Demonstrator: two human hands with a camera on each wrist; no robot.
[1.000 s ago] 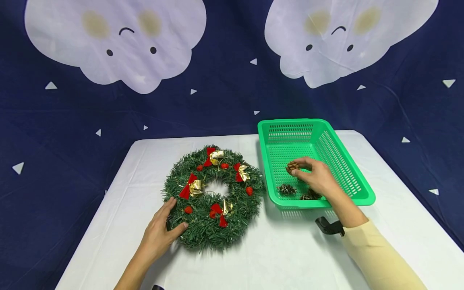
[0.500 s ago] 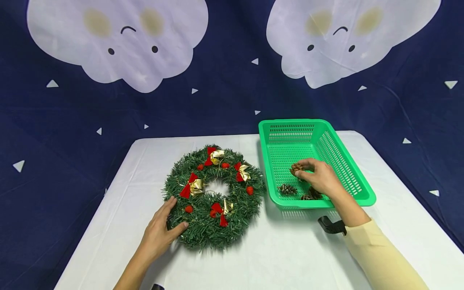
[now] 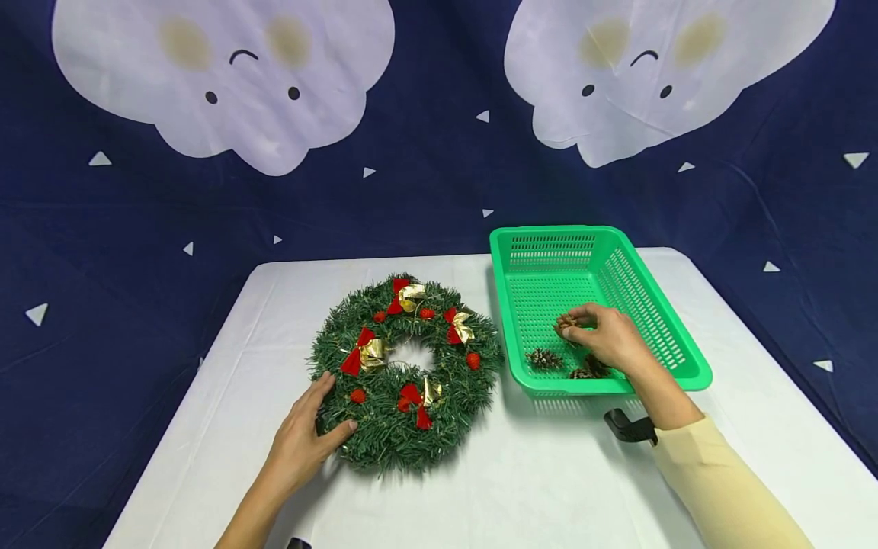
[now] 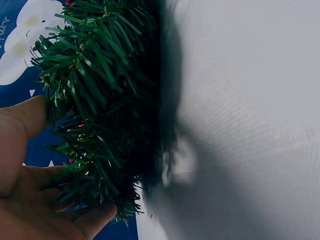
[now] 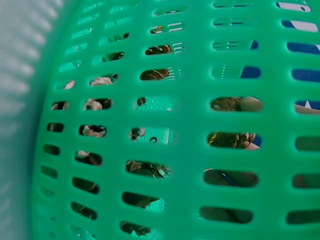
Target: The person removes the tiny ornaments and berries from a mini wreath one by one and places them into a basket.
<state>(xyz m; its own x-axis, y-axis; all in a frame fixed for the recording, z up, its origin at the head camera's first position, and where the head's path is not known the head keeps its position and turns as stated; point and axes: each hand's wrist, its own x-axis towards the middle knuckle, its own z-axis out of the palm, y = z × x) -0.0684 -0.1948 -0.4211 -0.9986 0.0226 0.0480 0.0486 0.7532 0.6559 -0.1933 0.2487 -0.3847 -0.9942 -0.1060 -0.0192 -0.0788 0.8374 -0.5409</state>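
My left hand (image 3: 299,442) rests with spread thumb and fingers on the near left outer edge of a green Christmas wreath (image 3: 394,442), which lies flat on the table. In the left wrist view its fingers (image 4: 97,220) touch the wreath's tinsel needles (image 4: 95,80). Red and gold bows and red berries decorate the wreath. Inside the green basket (image 3: 506,320), my right hand (image 3: 610,335) pinches a brown pine cone (image 3: 565,324) between thumb and fingertips. In the right wrist view, the basket's slotted wall (image 5: 192,150) partly hides the hand and pine cone (image 5: 227,104).
A white-tipped pine cone (image 3: 545,358) and other pine cones (image 3: 588,370) lie in the near end of the basket, below my right hand. A white cloth (image 3: 521,488) covers the table. Behind it hangs a dark blue backdrop (image 3: 425,213) with clouds.
My right hand has shifted slightly right and toward me with the pine cone, within the basket. The left hand and wreath have stayed in place.
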